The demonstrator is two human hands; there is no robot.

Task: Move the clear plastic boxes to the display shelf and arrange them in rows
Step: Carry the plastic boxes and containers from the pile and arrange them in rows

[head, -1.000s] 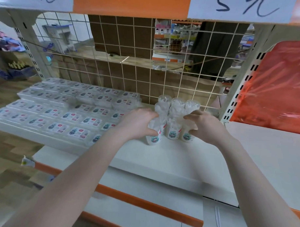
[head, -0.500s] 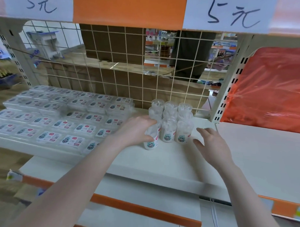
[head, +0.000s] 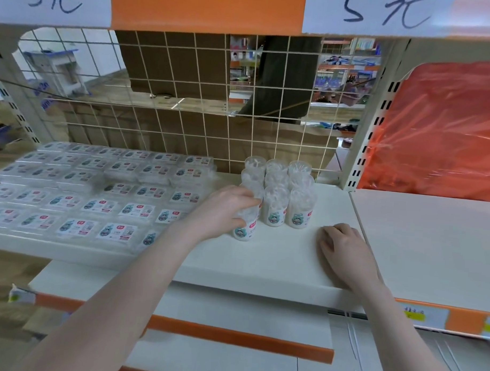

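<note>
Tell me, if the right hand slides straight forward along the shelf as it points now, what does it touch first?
Probably the front right tub; the right hand points slightly left of straight, though depth is unclear.

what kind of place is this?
Most likely a discount shop aisle: handwritten price signs on the shelf edge, a white display shelf with wire-grid backing, and rows of identical flat clear plastic boxes beside round tubs.

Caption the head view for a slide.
Left hand grips a clear round tub on the shelf; right hand rests beside.
</note>
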